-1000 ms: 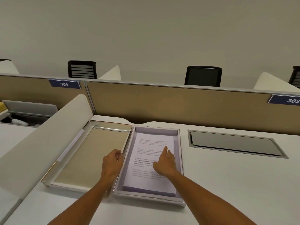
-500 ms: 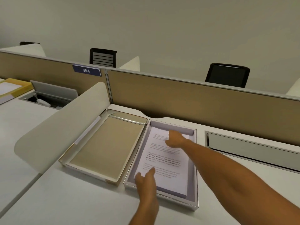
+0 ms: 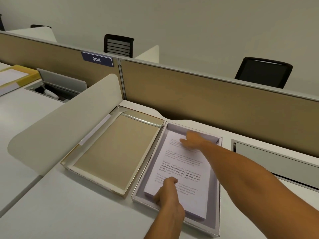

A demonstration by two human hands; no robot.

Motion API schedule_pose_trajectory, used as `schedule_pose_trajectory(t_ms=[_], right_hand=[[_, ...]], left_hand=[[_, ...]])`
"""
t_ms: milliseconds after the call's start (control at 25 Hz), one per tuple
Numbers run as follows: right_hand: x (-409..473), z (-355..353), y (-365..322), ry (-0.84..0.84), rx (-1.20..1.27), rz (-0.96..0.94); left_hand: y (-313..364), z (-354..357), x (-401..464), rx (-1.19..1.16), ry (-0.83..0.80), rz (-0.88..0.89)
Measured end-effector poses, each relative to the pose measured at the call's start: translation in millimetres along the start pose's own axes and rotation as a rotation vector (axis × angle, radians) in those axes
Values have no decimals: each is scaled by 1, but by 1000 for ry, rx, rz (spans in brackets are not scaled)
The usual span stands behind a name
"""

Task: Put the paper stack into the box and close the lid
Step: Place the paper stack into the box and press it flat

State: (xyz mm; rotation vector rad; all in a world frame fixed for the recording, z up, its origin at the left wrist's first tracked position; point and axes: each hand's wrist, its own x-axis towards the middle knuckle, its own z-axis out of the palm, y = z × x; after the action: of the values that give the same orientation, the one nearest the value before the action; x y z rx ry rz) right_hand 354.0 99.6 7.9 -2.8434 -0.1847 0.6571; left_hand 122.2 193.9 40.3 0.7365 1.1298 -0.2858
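Note:
A white paper stack (image 3: 183, 171) with printed text lies inside the shallow white box (image 3: 216, 190) on the desk. The box's lid (image 3: 114, 152) lies upside down to the left of the box, its tan inside facing up. My left hand (image 3: 168, 192) rests on the near left part of the stack, fingers curled at the stack's edge. My right hand (image 3: 191, 139) lies flat on the far end of the stack, fingers spread and blurred. Neither hand grips anything.
A curved white side divider (image 3: 69, 121) stands just left of the lid. A tan partition (image 3: 207, 94) runs behind the desk. A grey cable hatch (image 3: 276, 159) is set into the desk right of the box. A yellow-edged box (image 3: 15, 76) sits far left.
My left hand moved from the lid's edge onto the near end of the stack. My right hand slid from the stack's middle to its far end. The view shifted left.

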Motion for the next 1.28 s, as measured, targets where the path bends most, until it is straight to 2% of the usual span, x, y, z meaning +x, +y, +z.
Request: schedule_pose_trajectory(t_ms=[200,400,720,840,1000,1080,1160,1280], right_hand=[[14,0,20,-3,15,12],[25,4,27,0,-96,-36],[18,-2,20,-70,-139,-44],[13,-1,18,-17,-161,-66],[2,1,15,91,-139,-112],[-7,0,10,126,-135,-141],[-18,0,3,148,-135,-180],[-36,3,-6,179,-133,-223]], left_hand=[[-1,2,9,35,-93,-31],[-4,-3,11,11,-109,6],[9,-14,-4,53,-182,-51],[9,-22,-10,26,-160,0],[11,-49,-13,18,-215,111],[23,-70,0,20,-111,250],[48,-92,13,69,142,384],[93,-118,37,133,508,445]])
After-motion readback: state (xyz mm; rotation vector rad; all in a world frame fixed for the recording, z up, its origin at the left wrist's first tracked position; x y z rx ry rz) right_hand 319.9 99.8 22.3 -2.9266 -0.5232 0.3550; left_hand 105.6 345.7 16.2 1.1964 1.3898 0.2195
